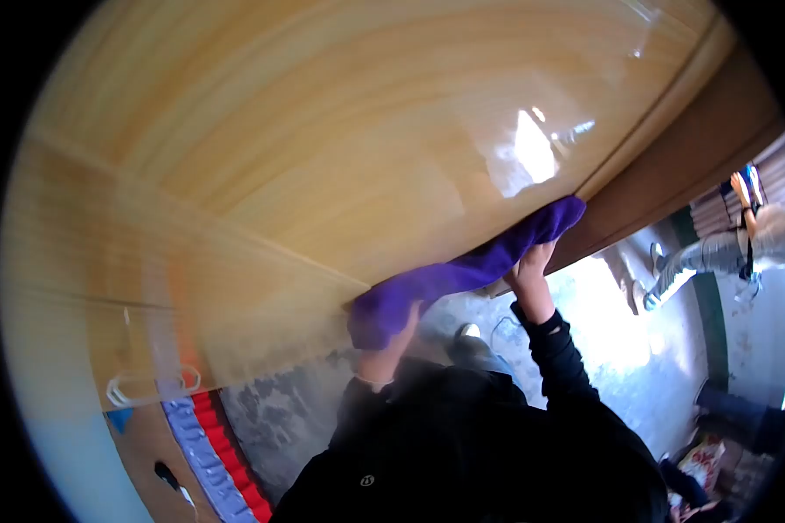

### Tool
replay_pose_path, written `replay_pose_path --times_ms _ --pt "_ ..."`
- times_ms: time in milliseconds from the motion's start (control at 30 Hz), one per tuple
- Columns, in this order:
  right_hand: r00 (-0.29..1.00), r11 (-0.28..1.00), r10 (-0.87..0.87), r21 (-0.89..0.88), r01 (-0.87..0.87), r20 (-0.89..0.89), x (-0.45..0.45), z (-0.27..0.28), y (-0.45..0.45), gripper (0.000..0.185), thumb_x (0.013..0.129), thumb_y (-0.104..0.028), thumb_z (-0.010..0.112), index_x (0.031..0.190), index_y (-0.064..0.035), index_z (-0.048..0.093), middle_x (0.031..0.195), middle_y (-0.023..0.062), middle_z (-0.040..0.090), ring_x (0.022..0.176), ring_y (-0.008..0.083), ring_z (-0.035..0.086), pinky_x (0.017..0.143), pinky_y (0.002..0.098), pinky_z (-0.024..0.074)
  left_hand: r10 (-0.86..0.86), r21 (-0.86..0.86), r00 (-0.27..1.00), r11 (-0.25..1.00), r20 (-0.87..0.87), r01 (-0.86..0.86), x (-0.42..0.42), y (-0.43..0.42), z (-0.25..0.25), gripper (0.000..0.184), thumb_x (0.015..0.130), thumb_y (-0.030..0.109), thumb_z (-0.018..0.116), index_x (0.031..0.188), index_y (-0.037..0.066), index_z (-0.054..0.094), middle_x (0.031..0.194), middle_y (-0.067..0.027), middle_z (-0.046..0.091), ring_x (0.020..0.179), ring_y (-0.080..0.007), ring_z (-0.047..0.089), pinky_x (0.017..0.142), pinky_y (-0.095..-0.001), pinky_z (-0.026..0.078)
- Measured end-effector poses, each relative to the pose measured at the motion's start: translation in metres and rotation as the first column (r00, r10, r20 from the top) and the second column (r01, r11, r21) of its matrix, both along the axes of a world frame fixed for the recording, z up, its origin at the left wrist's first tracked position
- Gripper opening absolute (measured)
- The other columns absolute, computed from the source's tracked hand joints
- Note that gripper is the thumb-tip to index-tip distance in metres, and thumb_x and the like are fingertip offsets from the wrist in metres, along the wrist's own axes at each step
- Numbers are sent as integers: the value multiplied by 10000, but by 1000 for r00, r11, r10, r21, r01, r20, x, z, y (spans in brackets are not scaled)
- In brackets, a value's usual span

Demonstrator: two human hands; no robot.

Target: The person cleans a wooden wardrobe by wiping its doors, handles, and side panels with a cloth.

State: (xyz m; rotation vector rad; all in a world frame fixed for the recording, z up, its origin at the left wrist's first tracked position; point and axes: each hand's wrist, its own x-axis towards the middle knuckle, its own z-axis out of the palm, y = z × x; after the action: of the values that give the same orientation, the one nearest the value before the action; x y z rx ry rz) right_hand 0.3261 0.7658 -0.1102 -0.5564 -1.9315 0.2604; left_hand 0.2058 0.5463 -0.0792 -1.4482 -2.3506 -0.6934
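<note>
A long purple cloth point(449, 277) stretches between my two hands along the near edge of a glossy tan wood-grain surface point(323, 157). My left hand point(392, 350), smeared by motion, grips the cloth's left end, which covers most of its fingers. My right hand point(532, 264) is closed on the cloth near its right end, close to the corner by a brown side panel point(672, 161). The cloth touches the surface's edge. Bright window light reflects off the surface near the right hand.
Grey floor point(275, 436) lies below. At left, red fabric point(222, 453) and pale purple fabric point(201, 458) hang beside a brown board with a dark-handled item point(167, 475). At right stands another person in light trousers point(706, 253); bags point(702, 462) lie lower right.
</note>
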Motion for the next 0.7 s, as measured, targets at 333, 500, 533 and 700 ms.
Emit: replay_pose_path --times_ms 333,500,533,700 --pt "964 982 190 12 -191 -186 -30 67 -104 575 819 -160 448 1300 94 263 1385 344 102 1302 482 53 1054 497 26 193 1 946 980 -261 -199 -27 -131 -4 342 783 267 616 1054 61 574 998 -123 599 900 -305 574 787 -394 458" --pt "928 953 302 50 -299 -220 -67 94 -178 470 870 -120 407 1278 72 274 1216 194 387 1142 312 363 987 379 244 468 22 614 806 -636 -591 -45 -203 -25 511 757 375 630 1117 27 533 1156 -189 473 983 -425 481 742 -496 450" --pt "936 958 288 54 -283 -203 -78 85 -200 478 849 -104 408 1274 61 268 1188 184 394 1103 312 390 971 374 264 502 94 653 827 -567 -554 -55 -226 -33 629 751 432 623 1193 13 464 1253 -234 377 1078 -474 391 831 -528 389" --pt "989 930 149 342 -137 -9 -144 75 -306 368 705 -63 514 1051 60 496 1046 204 502 1027 360 437 959 423 273 698 146 637 703 -326 -696 -89 -311 -34 681 780 366 628 1286 27 322 1291 -294 305 1139 -499 330 914 -524 315"
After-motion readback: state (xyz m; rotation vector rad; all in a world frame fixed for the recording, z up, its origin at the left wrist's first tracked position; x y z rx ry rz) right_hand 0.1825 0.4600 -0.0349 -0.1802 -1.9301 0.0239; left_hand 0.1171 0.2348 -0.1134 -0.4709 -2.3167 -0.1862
